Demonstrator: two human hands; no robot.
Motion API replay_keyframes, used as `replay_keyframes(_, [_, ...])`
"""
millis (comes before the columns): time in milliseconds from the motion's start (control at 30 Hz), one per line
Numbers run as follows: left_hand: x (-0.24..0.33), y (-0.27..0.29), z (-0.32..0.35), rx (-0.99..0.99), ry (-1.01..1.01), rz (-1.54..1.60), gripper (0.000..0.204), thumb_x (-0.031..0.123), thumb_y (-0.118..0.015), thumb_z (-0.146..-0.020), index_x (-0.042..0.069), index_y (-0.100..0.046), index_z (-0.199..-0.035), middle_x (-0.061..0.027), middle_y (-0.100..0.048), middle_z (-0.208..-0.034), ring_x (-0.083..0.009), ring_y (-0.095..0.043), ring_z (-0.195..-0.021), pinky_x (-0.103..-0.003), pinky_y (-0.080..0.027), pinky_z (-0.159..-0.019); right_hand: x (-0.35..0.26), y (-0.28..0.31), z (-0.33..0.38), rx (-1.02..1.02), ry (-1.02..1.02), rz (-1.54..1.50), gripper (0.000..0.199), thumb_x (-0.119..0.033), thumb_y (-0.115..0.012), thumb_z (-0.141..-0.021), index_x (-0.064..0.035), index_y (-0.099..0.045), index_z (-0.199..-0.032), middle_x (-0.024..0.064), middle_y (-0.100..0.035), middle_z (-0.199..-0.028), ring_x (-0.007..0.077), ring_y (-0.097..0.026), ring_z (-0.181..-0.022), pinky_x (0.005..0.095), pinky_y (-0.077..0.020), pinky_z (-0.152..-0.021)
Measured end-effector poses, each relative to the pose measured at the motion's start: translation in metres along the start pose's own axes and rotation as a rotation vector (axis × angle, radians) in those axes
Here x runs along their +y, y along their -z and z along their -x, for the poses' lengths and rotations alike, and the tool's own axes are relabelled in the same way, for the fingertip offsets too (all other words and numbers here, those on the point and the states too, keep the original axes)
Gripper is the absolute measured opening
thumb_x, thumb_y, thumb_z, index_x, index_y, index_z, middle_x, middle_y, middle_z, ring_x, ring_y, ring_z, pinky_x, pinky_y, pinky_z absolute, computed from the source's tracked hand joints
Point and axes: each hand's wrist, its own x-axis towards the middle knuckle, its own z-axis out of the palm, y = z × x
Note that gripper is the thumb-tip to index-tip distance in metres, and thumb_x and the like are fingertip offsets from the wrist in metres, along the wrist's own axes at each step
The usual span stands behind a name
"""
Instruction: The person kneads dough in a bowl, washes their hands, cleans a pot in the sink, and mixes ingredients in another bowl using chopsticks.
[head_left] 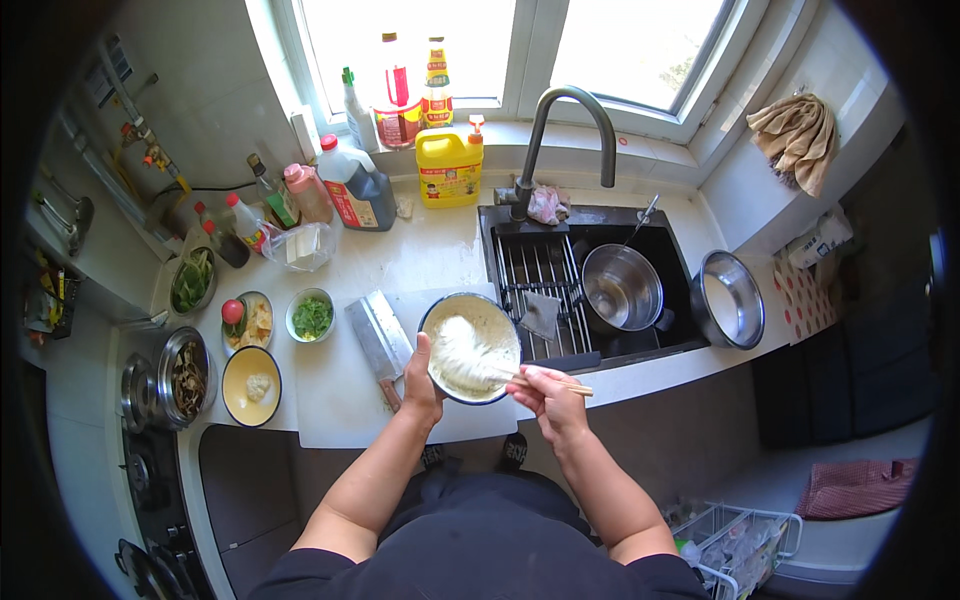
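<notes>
My left hand (pixel 421 385) grips the left side of a dark-rimmed bowl (pixel 512 340), its thumb up along the rim. Inside lies a pale flour mixture (pixel 462 350), with a whiter heap toward the upper left. Closed around a pair of wooden chopsticks (pixel 574 386), my right hand (pixel 552 398) is at the bowl's lower right. The chopsticks' tips reach into the mixture, where they are partly lost to sight. Just left of the bowl, a cleaver (pixel 380 335) lies flat on a pale board (pixel 335 400), its wooden handle beside my left hand.
A bowl of chopped greens (pixel 312 316) and a yellow bowl (pixel 237 400) with minced white bits stand left. A black sink (pixel 675 270) holds a metal pot (pixel 622 290) and a rack. On its right sits a steel basin (pixel 728 300). Bottles and a yellow jug (pixel 448 170) line the back.
</notes>
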Motion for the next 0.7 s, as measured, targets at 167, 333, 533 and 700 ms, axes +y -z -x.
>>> replay_keyframes(167, [-0.002,0.002,0.001,-0.053,0.002,0.033,0.069,0.056,-0.047,-0.087,-0.001,-0.043,-0.126,-0.0131,-0.054,-0.12,-0.023,-0.053,-0.11,-0.035,-0.041,-0.094,-0.008,0.001,-0.018,0.072,0.182,-0.047,0.018,-0.008,-0.058,-0.086,0.0078,-0.059,-0.095,0.0172,-0.064,-0.082,0.0209,-0.066,-0.067,0.0234,-0.0559,-0.06])
replay_keyframes(333, [-0.015,0.006,-0.001,-0.154,0.023,0.029,0.069,0.055,-0.045,-0.088,-0.001,-0.042,-0.127,-0.013,-0.053,-0.122,-0.023,-0.051,-0.113,-0.034,-0.039,-0.097,-0.028,-0.013,-0.018,0.08,0.331,0.109,0.017,-0.009,-0.061,-0.084,0.0066,-0.063,-0.089,0.0151,-0.066,-0.078,0.0182,-0.066,-0.066,0.0234,-0.0553,-0.057])
replay_keyframes(533, [0.002,0.011,-0.001,-0.11,0.01,0.155,0.07,0.057,-0.042,-0.088,0.0,-0.041,-0.129,-0.0141,-0.051,-0.125,-0.0253,-0.05,-0.115,-0.037,-0.038,-0.098,-0.049,-0.004,-0.006,-0.275,0.198,0.483,0.015,-0.008,-0.063,-0.082,0.0048,-0.067,-0.089,0.0138,-0.066,-0.074,0.0163,-0.066,-0.063,0.0245,-0.0552,-0.058])
replay_keyframes(700, [-0.002,-0.007,0.002,-0.117,0.016,0.177,0.071,0.058,-0.042,-0.088,0.0,-0.04,-0.129,-0.0139,-0.05,-0.127,-0.0259,-0.049,-0.115,-0.037,-0.038,-0.099,-0.028,-0.031,-0.017,-0.15,1.013,0.84,0.008,-0.005,-0.065,-0.078,-0.0001,-0.069,-0.083,0.0114,-0.068,-0.074,0.0155,-0.065,-0.066,0.0274,-0.05,-0.058])
